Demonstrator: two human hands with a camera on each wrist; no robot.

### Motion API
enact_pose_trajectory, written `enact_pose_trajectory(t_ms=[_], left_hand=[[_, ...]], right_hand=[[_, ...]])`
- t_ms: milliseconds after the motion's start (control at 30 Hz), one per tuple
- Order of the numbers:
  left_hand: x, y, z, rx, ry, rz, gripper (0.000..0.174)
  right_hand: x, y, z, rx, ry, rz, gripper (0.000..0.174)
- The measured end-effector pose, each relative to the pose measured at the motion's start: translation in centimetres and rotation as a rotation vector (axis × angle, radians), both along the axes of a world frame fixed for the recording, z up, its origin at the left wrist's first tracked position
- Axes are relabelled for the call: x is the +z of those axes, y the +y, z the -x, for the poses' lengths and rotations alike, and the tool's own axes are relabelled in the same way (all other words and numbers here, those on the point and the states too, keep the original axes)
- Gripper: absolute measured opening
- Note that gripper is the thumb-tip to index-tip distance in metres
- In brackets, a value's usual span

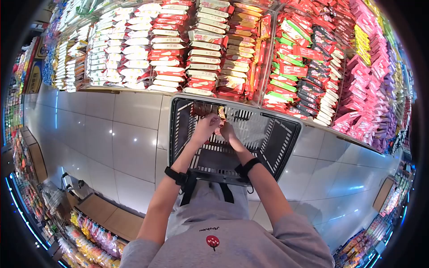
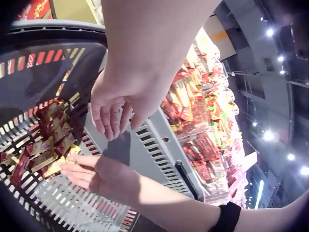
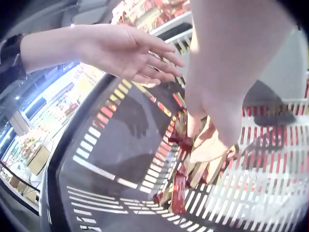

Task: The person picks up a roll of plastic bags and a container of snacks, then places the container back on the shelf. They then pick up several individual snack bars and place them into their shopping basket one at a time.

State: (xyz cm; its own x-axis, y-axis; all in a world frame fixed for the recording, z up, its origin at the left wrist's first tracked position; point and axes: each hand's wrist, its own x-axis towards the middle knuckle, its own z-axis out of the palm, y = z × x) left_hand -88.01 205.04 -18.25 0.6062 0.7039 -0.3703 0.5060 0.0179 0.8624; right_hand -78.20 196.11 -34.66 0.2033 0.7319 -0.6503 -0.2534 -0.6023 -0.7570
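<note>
- Person stands over a dark plastic basket (image 1: 268,115) in a shop aisle. Both forearms reach down into it.
- Small red and gold wrapped packets (image 1: 208,109) lie in a loose pile on the slatted basket floor, at the end nearest the shelf.
- Left hand (image 1: 204,128): loose and empty. In the left wrist view the left hand (image 2: 120,96) hangs above the pile with its fingers (image 2: 110,123) relaxed and pointing down, apart from the packets (image 2: 48,140). In the right wrist view the left hand (image 3: 130,50) shows its fingers spread almost straight, holding nothing.
- Right hand (image 1: 228,131): just beside the left and lower in the basket. In the left wrist view the right hand (image 2: 96,174) has its fingers stretched out, with the tips touching the edge of the pile. In the right wrist view the right hand (image 3: 212,121) rests its fingertips on the packets (image 3: 183,179). No closed grip is visible.
- The grey side wall of the basket (image 2: 159,145) stands behind both hands. Its rim (image 3: 72,145) curves around at the left.
- A black strap (image 1: 174,175) is on each wrist.
- Shelf (image 1: 201,49) beyond the basket is packed with rows of red, white, green and pink snack packs.
- The basket stands on a glossy tiled floor (image 1: 111,134).
</note>
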Motion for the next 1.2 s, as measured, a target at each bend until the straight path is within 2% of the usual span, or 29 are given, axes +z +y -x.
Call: enact_pose_trajectory(t_ms=[33,67,167,200,267,400,633,800,900,1067,1100,1167,1200], left_hand=[[0.6,0.0,-0.6,-0.003,-0.031,0.0,0.021],[1.2,0.0,-1.2,-0.006,-0.063,0.0,0.02],[4.0,-0.1,-2.9,-0.01,-0.148,0.038,0.018],[4.6,-0.1,-3.3,-0.02,-0.162,0.031,0.018],[6.6,0.1,-4.0,-0.039,-0.172,0.032,0.017],[8.2,0.2,-4.5,-0.033,-0.203,-0.062,0.018],[7.5,-0.2,-2.7,-0.041,-0.152,-0.072,0.019],[7.9,-0.3,-2.0,-0.022,-0.163,-0.063,0.019],[8.7,-0.1,-2.2,-0.007,-0.173,-0.048,0.018],[10.0,0.3,-2.8,0.021,-0.162,-0.021,0.016],[10.3,0.4,-3.0,0.016,-0.176,-0.031,0.016],[10.7,0.5,-3.2,0.005,-0.201,-0.048,0.016],[10.6,0.4,-3.5,0.014,-0.223,-0.097,0.016]], right_hand=[[1.5,0.2,-0.9,-0.033,-0.016,-0.042,0.024],[4.7,0.5,-1.7,-0.022,-0.174,-0.079,0.015],[6.6,0.3,-3.8,0.138,-0.509,-0.168,0.016],[9.6,0.3,-4.1,-0.099,-0.088,-0.145,0.016],[12.7,-0.2,-4.6,-0.105,-0.076,-0.16,0.016],[15.2,-1.2,-4.7,-0.211,0.014,-0.171,0.015],[19.3,-1.6,-4.7,-0.159,-0.07,-0.231,0.015],[22.8,0.2,-5.4,-0.122,-0.219,-0.341,0.015],[26.0,1.8,-5.9,-0.145,-0.204,-0.339,0.015],[27.6,4.3,-8.2,-0.22,-0.356,-0.419,0.017],[28.5,4.8,-8.4,-0.248,-0.455,-0.407,0.017],[28.0,6.0,-9.5,-0.179,-0.892,-0.356,0.016],[27.8,6.4,-9.7,-0.134,-0.993,-0.343,0.015]])
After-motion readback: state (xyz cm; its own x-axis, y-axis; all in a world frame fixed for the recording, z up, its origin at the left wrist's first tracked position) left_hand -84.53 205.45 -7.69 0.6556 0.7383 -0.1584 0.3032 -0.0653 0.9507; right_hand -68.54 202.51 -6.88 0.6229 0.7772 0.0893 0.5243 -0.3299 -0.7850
